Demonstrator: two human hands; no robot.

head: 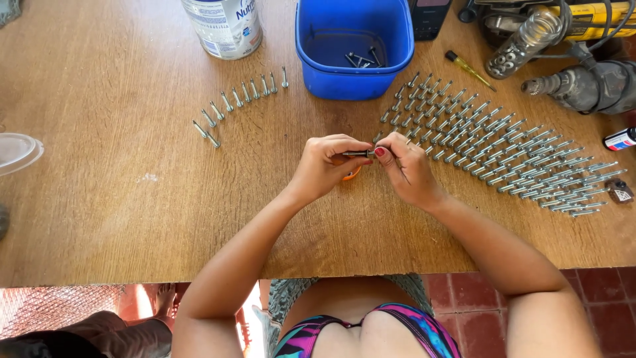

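Note:
Both hands meet over the middle of the wooden table point(132, 212). My left hand point(324, 166) pinches a small dark bolt point(358, 154) held level. My right hand point(405, 167) grips the bolt's other end with thumb and fingers. Something small and orange point(352, 174) shows just under my left hand. To the right lie several rows of silver bolts point(503, 156). A short curved row of bolts point(238, 99) lies to the left.
A blue plastic bin point(354, 73) with a few bolts stands at the back centre, a white tin point(225, 26) to its left. At back right are a jar of small parts point(523, 43), a screwdriver point(469, 69) and power tools point(583, 83). A clear lid point(16, 152) sits at the left edge.

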